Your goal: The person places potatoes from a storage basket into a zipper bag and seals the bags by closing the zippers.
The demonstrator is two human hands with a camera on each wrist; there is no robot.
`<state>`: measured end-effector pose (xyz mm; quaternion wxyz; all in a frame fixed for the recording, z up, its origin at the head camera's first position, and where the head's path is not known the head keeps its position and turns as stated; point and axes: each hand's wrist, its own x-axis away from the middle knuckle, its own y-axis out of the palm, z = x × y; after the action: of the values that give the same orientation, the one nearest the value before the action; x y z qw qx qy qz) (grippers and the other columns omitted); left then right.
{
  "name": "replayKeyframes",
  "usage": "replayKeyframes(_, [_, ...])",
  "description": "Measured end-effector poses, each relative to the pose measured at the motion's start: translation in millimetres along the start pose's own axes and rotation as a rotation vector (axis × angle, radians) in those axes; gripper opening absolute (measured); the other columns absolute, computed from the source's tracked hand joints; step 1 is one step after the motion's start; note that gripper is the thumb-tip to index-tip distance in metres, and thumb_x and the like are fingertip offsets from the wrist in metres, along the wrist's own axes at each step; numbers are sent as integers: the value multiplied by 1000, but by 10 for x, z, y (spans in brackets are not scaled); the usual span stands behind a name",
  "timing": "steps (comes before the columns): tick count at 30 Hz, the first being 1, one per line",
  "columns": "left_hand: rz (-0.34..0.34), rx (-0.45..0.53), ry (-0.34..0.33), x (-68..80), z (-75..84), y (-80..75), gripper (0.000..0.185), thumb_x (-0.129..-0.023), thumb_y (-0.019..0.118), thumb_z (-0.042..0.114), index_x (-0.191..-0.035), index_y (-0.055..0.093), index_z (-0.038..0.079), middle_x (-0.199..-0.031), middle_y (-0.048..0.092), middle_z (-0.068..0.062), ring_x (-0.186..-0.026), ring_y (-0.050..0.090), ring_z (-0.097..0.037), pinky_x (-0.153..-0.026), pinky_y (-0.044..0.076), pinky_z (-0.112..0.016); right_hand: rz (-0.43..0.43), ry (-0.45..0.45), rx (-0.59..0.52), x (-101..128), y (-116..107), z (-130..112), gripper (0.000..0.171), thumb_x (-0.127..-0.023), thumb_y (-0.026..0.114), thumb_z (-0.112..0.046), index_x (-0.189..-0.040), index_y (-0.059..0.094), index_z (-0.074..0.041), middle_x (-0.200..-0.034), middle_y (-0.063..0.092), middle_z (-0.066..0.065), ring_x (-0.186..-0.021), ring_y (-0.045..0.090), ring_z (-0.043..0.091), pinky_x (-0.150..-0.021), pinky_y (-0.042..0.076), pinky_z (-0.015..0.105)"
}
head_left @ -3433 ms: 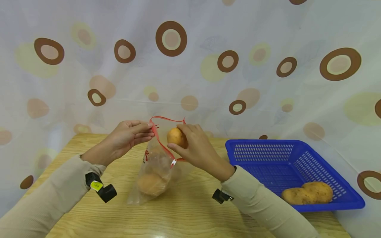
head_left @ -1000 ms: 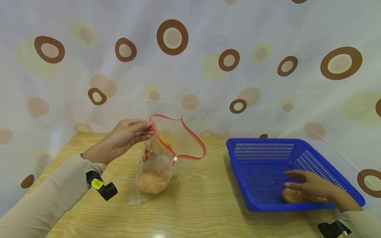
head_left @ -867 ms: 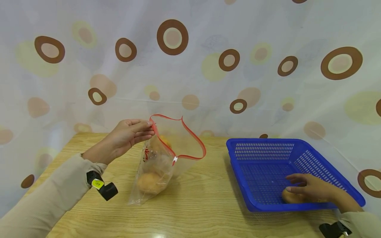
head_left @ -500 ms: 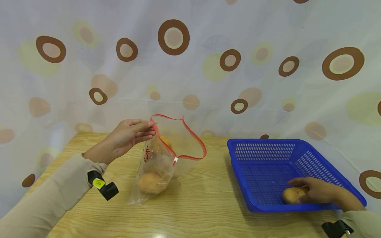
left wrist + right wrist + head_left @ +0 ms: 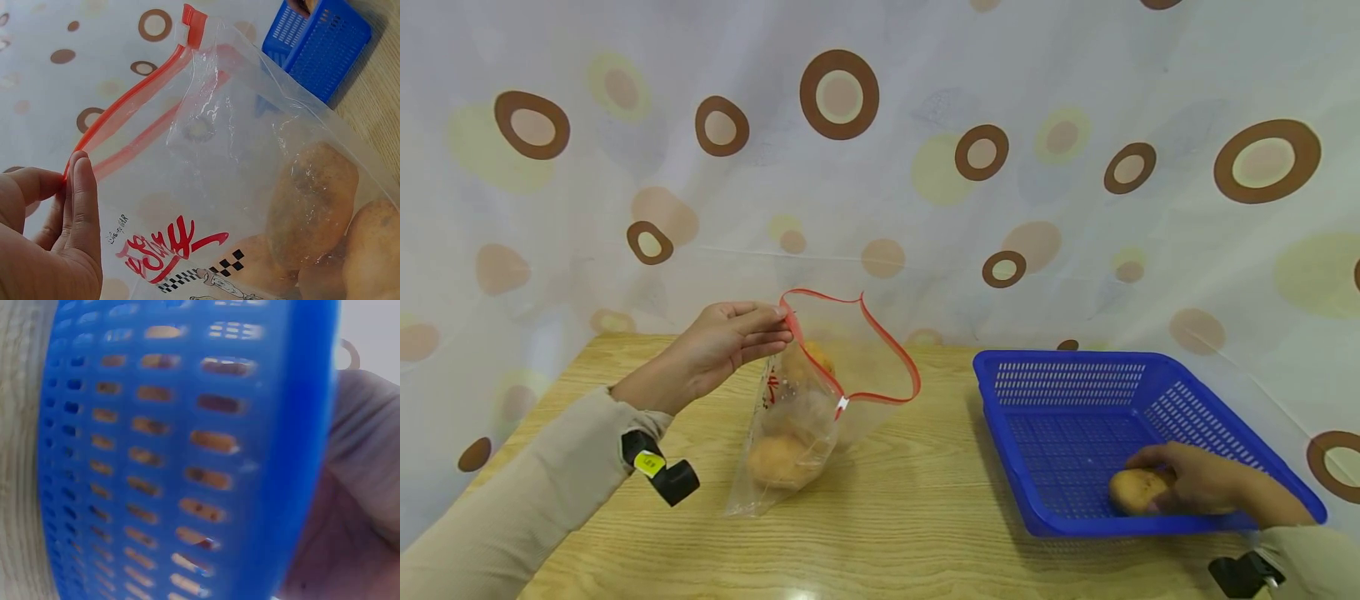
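Observation:
With thumb and fingers my left hand (image 5: 722, 342) pinches the red rim of a clear zip bag (image 5: 820, 417), keeping its mouth spread wide. Several potatoes (image 5: 312, 200) lie inside the bag, seen through the plastic with its red lettering. A white slider (image 5: 842, 403) sits on the red zip. At the right, my right hand (image 5: 1206, 482) reaches into the blue plastic basket (image 5: 1067, 527) and grips a potato (image 5: 1133, 490) near the front wall. In the right wrist view, the basket wall (image 5: 262, 462) covers most of that hand (image 5: 362, 487), and potato skin shows through the slots.
The bag and basket both stand on a light wooden table (image 5: 917, 517), with bare wood between them. Behind hangs a pale curtain (image 5: 880, 183) with brown ring patterns. The basket's raised rim surrounds the right hand's work.
The right hand held a potato at the bag's mouth, then moved right to the basket without it. Its fingers have since lowered around a potato there. The left hand stays at the rim.

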<state>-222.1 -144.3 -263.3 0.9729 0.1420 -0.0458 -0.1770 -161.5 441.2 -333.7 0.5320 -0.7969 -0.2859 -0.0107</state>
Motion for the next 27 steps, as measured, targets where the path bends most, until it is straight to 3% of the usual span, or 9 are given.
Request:
replayKeyframes(4, [-3,0,0,-4,-2,4,14,-98,54,5,-93,68,7,-85,69,-4,-79,69,-11,-79,59,-20,43,-57,-3,-46,-46,-64,46,-84,73,-19,-121,59,5,-118,60,23,-99,55,3,-74,49,18])
replayKeyframes(10, [-3,-3,0,-5,0,9,13,-98,55,6,-94,68,7,-86,69,-4,-80,69,-11,-79,59,-20,130,-107,-131,-151,-141,-294,49,-89,67,-14,-129,51,9,-116,61,21,-94,58,2,-69,53,21])
replayKeyframes(17, [7,-15,-5,-1,2,2,10,-97,56,7,-97,65,6,-86,68,-3,-80,69,-10,-80,59,-20,248,-90,-147,-333,-245,-669,55,-89,69,-18,-135,48,5,-127,57,24,-103,60,30,-71,55,25])
replayKeyframes(27, [5,6,3,41,3,-16,11,-97,56,7,-95,67,7,-86,69,-4,-80,69,-11,-80,59,-21,309,-80,-203,-513,-331,-1256,55,-91,67,-30,-139,49,-11,-135,51,18,-118,52,40,-84,53,44])
